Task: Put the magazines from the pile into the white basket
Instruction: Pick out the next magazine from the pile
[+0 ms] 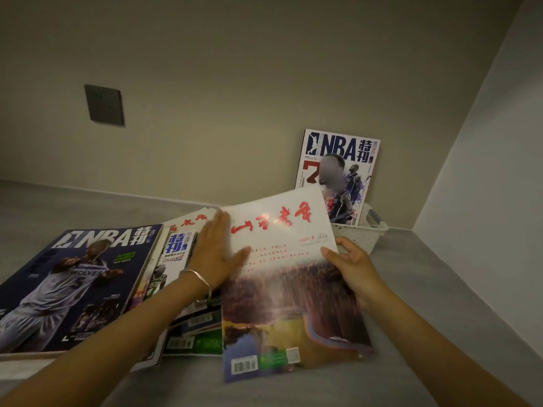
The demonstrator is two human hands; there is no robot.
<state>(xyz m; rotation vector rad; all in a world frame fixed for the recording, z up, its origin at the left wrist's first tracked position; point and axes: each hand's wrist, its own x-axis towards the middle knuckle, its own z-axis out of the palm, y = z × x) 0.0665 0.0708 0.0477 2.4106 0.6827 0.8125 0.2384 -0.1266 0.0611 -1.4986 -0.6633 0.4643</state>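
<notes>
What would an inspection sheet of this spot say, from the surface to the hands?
Surface: grey counter, set in a corner.
Job's things: white basket at the back right, one NBA magazine standing in it; pile of magazines at the left; red-titled magazine lifted toward the basket.
Clutter: nothing seen.
Hands: right hand grips the red-titled magazine's right edge; left hand, bracelet on the wrist, lies flat across its left edge.
Cables: nothing seen.
Surroundings: beige wall with a dark wall socket; white side wall.
</notes>
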